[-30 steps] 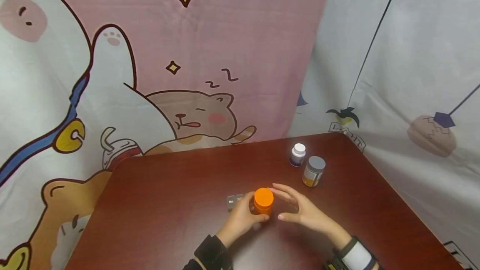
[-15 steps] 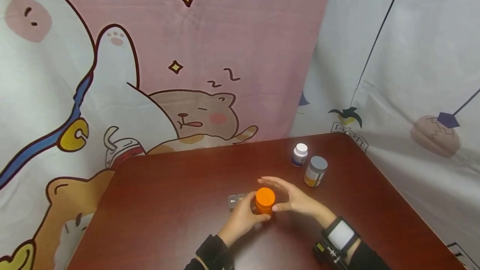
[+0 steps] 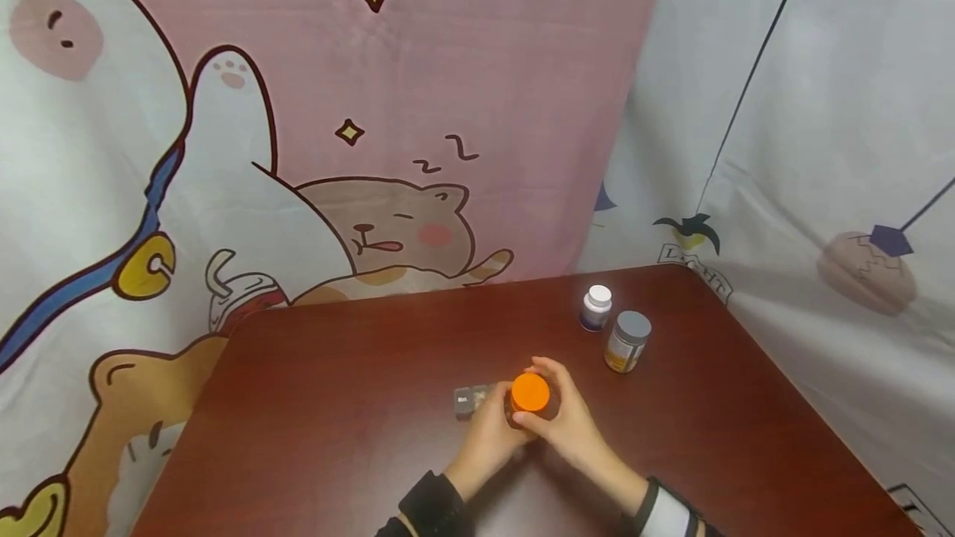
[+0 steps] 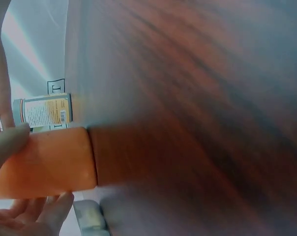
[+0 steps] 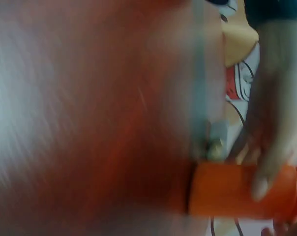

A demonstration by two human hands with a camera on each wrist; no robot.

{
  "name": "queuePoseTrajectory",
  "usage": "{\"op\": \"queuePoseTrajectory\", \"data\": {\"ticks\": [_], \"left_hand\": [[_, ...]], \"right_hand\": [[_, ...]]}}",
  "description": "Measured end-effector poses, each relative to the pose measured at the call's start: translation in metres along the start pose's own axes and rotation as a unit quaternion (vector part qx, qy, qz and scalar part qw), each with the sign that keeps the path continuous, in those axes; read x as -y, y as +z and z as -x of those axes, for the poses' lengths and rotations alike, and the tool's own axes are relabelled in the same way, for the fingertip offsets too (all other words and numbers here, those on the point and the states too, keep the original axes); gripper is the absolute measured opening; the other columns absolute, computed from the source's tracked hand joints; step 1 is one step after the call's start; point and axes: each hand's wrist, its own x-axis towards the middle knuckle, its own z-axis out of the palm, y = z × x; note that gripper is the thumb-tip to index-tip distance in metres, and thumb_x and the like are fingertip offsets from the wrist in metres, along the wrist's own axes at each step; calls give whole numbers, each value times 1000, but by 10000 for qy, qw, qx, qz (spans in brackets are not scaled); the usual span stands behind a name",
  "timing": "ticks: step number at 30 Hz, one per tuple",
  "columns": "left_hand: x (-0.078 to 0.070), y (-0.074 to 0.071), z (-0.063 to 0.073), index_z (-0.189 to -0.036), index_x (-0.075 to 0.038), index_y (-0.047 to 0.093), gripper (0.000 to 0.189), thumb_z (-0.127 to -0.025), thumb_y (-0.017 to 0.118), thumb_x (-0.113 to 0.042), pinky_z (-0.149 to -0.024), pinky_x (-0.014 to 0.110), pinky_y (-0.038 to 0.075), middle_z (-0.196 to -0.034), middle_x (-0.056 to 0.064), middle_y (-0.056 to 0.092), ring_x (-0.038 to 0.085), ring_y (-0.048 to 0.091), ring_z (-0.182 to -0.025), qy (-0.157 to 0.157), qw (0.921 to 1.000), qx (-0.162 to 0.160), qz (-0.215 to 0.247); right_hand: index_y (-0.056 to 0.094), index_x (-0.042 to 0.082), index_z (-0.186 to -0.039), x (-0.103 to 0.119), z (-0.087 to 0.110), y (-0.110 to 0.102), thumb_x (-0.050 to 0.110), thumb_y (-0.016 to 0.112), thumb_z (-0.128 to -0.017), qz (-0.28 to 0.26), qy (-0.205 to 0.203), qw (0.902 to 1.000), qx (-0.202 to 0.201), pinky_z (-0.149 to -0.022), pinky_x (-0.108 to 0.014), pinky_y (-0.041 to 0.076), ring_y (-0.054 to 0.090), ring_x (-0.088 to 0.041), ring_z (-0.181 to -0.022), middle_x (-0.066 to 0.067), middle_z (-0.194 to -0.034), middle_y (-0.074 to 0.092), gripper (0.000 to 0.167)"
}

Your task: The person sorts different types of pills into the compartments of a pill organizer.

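An orange pill bottle (image 3: 530, 394) with an orange cap stands upright on the table. My left hand (image 3: 492, 429) grips its body from the left, the thumb pressed against its side in the left wrist view, where the orange body (image 4: 52, 162) shows large. From the right, my right hand (image 3: 570, 425) holds the cap, thumb on the near side and fingers round the far side. The bottle's lower part is mostly hidden by the hands in the head view. Just beyond the left hand lies a small grey pill organizer (image 3: 464, 402), partly covered by that hand.
Farther back on the right stand a white-capped bottle (image 3: 596, 308) and a grey-lidded jar (image 3: 627, 342) with a white and yellow label. The dark red wooden table (image 3: 336, 404) ends at a printed cloth backdrop (image 3: 522, 106) behind and to the right.
My right hand has moved left from beside the bottle and closed its thumb and fingers round the cap. The left hand keeps its grip, shifting only slightly.
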Motion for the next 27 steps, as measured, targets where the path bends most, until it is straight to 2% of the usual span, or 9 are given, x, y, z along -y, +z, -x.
{"op": "queuePoseTrajectory", "data": {"ticks": [3, 6, 8, 10, 13, 18, 21, 23, 27], "left_hand": [[-1, -4, 0, -121, -4, 57, 60, -72, 88, -18, -87, 44, 56, -116, 11, 69, 26, 65, -104, 29, 10000, 85, -8], [0, -5, 0, -123, -6, 57, 61, -72, 88, -21, -90, 46, 55, -121, 11, 68, 28, 65, -109, -1, 9999, 147, -74], [1, -5, 0, -127, -7, 56, 65, -73, 88, -22, -93, 48, 55, -125, 11, 67, 29, 64, -113, 0, 9998, 168, -93], [2, -5, 0, -132, -6, 54, 70, -73, 88, -23, -95, 48, 54, -128, 11, 67, 30, 64, -115, -9, 9998, 167, -93], [2, -4, 0, -134, -4, 53, 73, -73, 88, -23, -96, 47, 54, -130, 13, 66, 30, 63, -117, 3, 9999, 129, -25], [3, -4, -1, -125, -5, 57, 63, -73, 88, -20, -93, 44, 57, -125, 13, 67, 30, 64, -115, -60, 9999, 84, 136], [3, -4, -1, -124, -5, 57, 62, -73, 88, -19, -93, 42, 57, -124, 13, 67, 31, 64, -115, -93, 9997, 133, 205], [3, -3, -1, -124, -5, 58, 62, -73, 88, -18, -93, 42, 57, -125, 13, 67, 31, 64, -116, -101, 9996, 151, 224], [2, -3, -1, -124, -5, 58, 61, -73, 89, -18, -93, 43, 57, -124, 13, 67, 31, 65, -115, -102, 9996, 145, 220]], "right_hand": [[33, 7, -149, -10, -17, -18, 8, 81, -80, -645, -575, 9864, 1397, -110, -19, 36, 51, -21, -133, -21, -140, 55, 84], [25, 10, -154, -22, -38, -36, 6, 74, -84, -1368, -595, 9436, 2955, -111, -19, 34, 47, -15, -138, -21, -148, 49, 85], [26, 11, -155, -27, -49, -42, 7, 73, -86, -1582, -425, 9187, 3594, -112, -22, 36, 48, -13, -137, -19, -150, 49, 83], [29, 10, -153, -29, -54, -44, 9, 73, -86, -1622, -300, 9111, 3777, -112, -23, 38, 51, -13, -135, -18, -148, 51, 81], [37, 7, -149, -26, -48, -41, 9, 75, -84, -1390, -276, 9332, 3303, -108, -25, 44, 57, -10, -129, -19, -142, 57, 76], [51, 10, -141, -18, -10, -29, 14, 80, -82, -376, -131, 9906, 1308, -107, -47, 48, 59, -7, -126, -14, -140, 61, 66], [60, 16, -134, -14, 11, -23, 18, 82, -80, 72, 276, 9994, 202, -106, -60, 44, 60, -11, -125, -7, -137, 64, 58], [63, 21, -129, -12, 19, -21, 20, 83, -79, 263, 465, 9984, -198, -106, -58, 44, 61, -9, -122, -2, -134, 67, 54], [56, 15, -136, -14, 15, -25, 15, 82, -80, 339, -236, 9991, 36, -103, -44, 51, 61, -8, -122, -9, -134, 66, 62]]}}
